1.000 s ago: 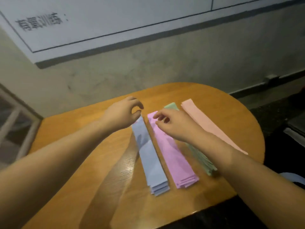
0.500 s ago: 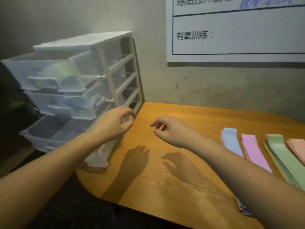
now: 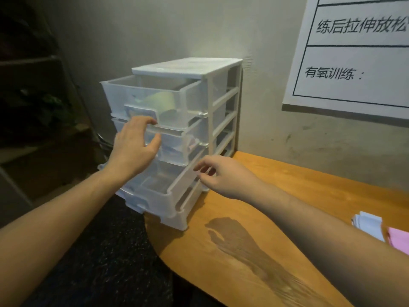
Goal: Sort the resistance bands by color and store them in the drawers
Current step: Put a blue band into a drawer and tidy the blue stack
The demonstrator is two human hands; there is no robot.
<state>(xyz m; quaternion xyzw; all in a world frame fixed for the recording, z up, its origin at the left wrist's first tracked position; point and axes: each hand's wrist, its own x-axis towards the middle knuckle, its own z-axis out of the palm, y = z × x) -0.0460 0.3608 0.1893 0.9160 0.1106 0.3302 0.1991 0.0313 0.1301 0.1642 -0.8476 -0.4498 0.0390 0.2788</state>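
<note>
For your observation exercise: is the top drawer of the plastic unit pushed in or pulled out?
Pulled out. The top drawer juts forward beyond the unit's lid, and yellow-green bands show inside.

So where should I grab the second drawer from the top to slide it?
Take the second drawer by its front rim, where the left hand already reaches, coming from the front. It sticks out of the white frame, so it likely slides straight along that line.

Before you, a rounded wooden worktop (image 3: 276, 251) meets a grey wall (image 3: 155, 29); a white poster (image 3: 358, 63) with black Chinese text hangs above.
</note>
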